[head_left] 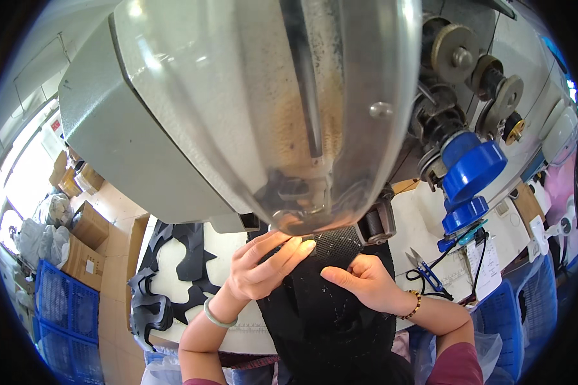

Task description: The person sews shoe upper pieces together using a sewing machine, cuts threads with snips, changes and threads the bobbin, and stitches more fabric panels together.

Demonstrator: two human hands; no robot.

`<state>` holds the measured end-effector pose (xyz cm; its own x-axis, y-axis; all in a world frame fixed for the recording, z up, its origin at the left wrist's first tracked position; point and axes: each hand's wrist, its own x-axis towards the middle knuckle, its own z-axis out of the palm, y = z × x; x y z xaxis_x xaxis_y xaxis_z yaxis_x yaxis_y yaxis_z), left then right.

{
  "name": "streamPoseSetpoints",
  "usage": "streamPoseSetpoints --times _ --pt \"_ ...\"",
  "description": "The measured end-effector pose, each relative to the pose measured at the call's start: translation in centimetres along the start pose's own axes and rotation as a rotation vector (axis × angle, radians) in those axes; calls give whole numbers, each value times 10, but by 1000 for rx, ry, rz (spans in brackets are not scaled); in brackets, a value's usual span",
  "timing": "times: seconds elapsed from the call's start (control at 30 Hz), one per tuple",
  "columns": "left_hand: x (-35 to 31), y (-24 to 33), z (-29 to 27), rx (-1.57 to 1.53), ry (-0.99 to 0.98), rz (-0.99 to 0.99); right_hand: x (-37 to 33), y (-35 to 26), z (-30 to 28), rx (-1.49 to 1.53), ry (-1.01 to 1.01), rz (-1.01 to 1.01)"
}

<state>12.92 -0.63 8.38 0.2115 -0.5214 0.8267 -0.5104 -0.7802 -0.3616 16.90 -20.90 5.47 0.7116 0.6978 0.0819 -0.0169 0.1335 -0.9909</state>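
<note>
Under the sewing machine's clear plastic guard (340, 128), a dark mesh piece (338, 246) lies at the machine's working spot. My left hand (258, 268) is at the left edge of this mesh piece, fingers drawn together, their tips partly behind the guard's lower rim. At its lower right edge, my right hand (369, 282) has its fingers curled in and its thumb pointing left; the fingertips are partly hidden. Black cloth (331, 321), flecked with white bits of thread, spreads below both hands toward my lap. The needle area is hidden by the guard.
Black cut-out pieces (189, 250) lie left on the white table (250, 330). Blue-handled scissors (425, 272) rest to the right, near a black cord. Blue thread-tension knobs (474, 168) jut from the machine. Blue crates (67, 308) and cardboard boxes (83, 262) stand on the left floor.
</note>
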Motion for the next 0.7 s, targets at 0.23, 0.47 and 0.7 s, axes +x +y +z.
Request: streamPoseSetpoints --times 0.23,0.47,0.7 --pt "1 -3 -6 -18 -48 -107 -2 -9 1 -54 -19 -64" --pt "1 -5 -11 -129 -154 -199 -5 -14 6 -94 -40 -114" --pt "-9 -7 -17 -97 -215 -244 20 -14 -31 -97 222 -237"
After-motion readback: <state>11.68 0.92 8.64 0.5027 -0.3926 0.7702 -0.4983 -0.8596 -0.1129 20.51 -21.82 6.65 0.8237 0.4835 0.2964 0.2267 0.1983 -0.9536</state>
